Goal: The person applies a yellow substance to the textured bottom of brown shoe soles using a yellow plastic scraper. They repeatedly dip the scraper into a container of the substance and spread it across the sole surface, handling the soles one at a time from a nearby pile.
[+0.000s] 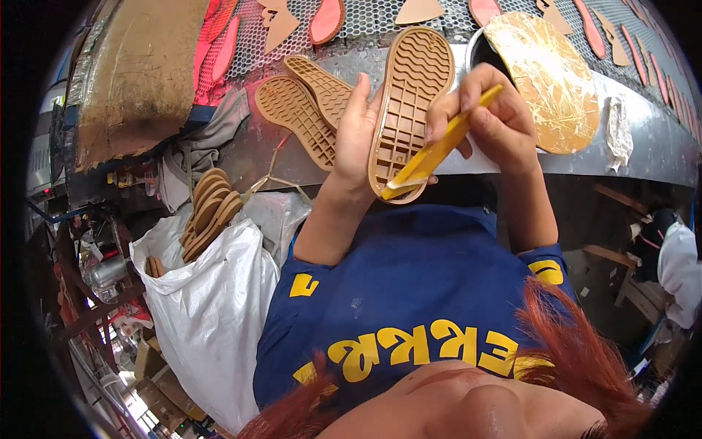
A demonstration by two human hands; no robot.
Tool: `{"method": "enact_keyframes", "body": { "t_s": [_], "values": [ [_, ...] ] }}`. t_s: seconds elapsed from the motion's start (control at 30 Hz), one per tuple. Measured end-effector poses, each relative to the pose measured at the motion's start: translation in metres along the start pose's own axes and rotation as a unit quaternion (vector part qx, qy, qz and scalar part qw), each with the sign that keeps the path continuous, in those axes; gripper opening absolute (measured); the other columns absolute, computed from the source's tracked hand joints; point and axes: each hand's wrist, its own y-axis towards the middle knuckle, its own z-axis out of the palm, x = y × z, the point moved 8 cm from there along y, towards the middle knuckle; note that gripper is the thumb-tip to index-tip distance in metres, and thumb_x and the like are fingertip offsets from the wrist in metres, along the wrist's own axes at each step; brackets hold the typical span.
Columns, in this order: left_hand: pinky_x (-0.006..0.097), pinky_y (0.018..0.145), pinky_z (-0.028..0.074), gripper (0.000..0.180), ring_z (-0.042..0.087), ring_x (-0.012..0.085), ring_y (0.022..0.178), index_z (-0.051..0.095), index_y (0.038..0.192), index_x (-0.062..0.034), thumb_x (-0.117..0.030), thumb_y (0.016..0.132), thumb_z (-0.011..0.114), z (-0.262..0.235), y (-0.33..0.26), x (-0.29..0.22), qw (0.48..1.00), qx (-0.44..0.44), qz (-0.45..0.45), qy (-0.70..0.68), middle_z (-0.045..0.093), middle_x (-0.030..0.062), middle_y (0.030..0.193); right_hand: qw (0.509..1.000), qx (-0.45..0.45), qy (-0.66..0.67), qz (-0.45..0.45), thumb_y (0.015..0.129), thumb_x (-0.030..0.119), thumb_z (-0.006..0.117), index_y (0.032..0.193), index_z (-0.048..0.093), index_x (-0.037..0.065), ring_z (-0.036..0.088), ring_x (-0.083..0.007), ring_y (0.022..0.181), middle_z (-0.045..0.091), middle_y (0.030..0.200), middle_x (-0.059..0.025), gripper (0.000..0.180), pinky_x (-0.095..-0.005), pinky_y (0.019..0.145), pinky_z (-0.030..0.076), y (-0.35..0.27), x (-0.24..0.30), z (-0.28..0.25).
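My left hand grips a tan shoe sole by its side, with the thumb along its left edge. The sole stands nearly upright in view, its wavy ribs and square grid facing me. Closed around a flat yellow brush, my right hand slants it down to the left. Its pale tip touches the sole's near end, by the rim. Left of this sole, two more tan soles lie partly overlapping on the bench, ribbed and gridded faces up.
A round container with a glue-streaked tan lid stands at right, beside a crumpled white cloth. Pink and tan cut pieces lie on the far mesh. A white sack with several tan soles hangs below left.
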Motion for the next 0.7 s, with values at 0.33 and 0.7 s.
{"method": "enact_keyframes", "body": {
  "t_s": [0.33,0.7],
  "values": [
    [0.040,0.046,0.059,0.067,0.066,0.0243,0.069,0.034,0.133,-0.0096,-0.060,0.092,0.017,0.004,0.000,0.006,0.996,-0.035,-0.011,0.083,0.060,0.0152,0.097,0.998,0.011,-0.057,0.006,0.095,0.017,0.049,0.105,0.043,0.003,0.042,-0.0034,0.060,0.060,0.089,-0.0088,0.018,-0.0157,0.051,0.034,0.011,0.005,-0.006],
    [0.042,0.067,0.058,0.055,0.059,0.0238,0.095,0.033,0.133,-0.0047,-0.047,0.098,0.022,0.004,0.001,-0.008,0.985,-0.014,0.132,0.114,0.052,0.0196,0.117,0.846,-0.346,-0.355,-0.197,0.098,0.012,0.038,0.107,0.051,0.003,0.057,-0.0183,0.074,0.061,0.104,-0.0260,0.018,-0.0249,0.064,0.045,-0.045,0.068,-0.080]
  ]
}}
